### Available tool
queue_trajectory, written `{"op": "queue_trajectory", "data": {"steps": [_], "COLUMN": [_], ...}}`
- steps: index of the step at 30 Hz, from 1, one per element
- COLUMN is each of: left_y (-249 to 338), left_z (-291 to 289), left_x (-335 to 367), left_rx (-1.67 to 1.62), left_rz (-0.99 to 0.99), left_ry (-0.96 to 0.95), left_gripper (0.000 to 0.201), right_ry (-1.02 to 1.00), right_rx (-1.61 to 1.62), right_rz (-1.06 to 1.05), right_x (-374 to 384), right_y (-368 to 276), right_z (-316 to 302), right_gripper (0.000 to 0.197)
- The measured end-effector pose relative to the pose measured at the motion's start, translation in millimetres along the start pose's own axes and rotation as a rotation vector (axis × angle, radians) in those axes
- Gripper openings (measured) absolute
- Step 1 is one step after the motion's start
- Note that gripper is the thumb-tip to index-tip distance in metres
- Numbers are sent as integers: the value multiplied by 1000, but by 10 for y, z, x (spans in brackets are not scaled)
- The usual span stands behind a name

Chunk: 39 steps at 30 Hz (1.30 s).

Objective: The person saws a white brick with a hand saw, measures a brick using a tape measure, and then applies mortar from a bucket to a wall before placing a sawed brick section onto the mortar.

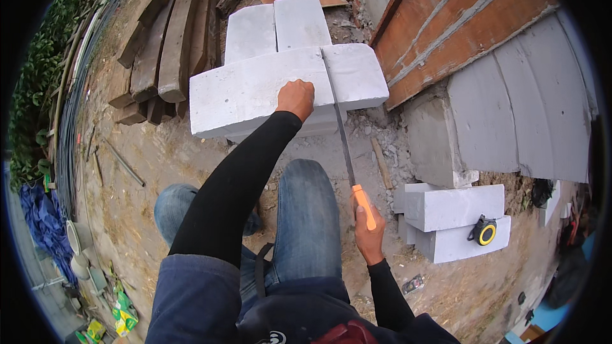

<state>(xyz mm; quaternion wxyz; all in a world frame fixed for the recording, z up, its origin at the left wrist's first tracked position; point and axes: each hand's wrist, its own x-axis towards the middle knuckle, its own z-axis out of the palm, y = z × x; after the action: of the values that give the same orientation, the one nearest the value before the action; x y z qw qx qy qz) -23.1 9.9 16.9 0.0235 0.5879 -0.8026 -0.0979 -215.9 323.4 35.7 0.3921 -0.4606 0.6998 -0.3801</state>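
Note:
A long white lightweight concrete block [245, 89] lies crosswise on top of other white blocks. My left hand [296, 99] presses down on its upper face as a closed fist, with nothing visible in it. My right hand [369, 232] grips the orange handle of a hand saw [342, 137]. The long dark blade runs away from me into a narrow cut across the block, right of my left fist. A shorter part of the block [357, 75] lies right of that cut. I cannot tell how deep the blade sits. Two white blocks [303, 22] lie behind, side by side.
Stacked timber beams [175, 38] lie at the far left. At right, a tape measure [486, 232] rests against two smaller white blocks [456, 206] beside a grey wall [516, 102]. A brown wooden panel [459, 19] leans above. My bent knee [309, 191] is close under the blade.

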Motion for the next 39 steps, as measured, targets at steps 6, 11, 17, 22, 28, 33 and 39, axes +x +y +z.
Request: {"op": "queue_trajectory", "data": {"steps": [6,11,17,22,28,33,39], "left_y": [156,109,126,194,-245,-1054,-2500], "left_z": [-55,-30,-135,-169,-542,-886,-509], "left_x": [72,38,129,86,162,-189,-938], "left_rx": [55,33,60,81,-34,-91,-450], "left_rz": [11,36,41,20,59,8,-678], "left_ry": [10,-60,-38,-90,-291,-161,334], "left_gripper": [32,38,43,41,55,53,53], "right_ry": [67,51,70,121,-50,-48,230], "right_rx": [57,-11,45,-123,-685,-669,-361], "right_rz": [-49,-76,89,217,219,167,-85], "right_x": [409,619,-1766,-2790,-2555,-2157,472], "right_y": [95,-10,905,1231,1782,1753,61], "right_z": [128,174,-676,-832,-397,-509,-81], "right_gripper": [29,25,40,44,41,31,38]}}
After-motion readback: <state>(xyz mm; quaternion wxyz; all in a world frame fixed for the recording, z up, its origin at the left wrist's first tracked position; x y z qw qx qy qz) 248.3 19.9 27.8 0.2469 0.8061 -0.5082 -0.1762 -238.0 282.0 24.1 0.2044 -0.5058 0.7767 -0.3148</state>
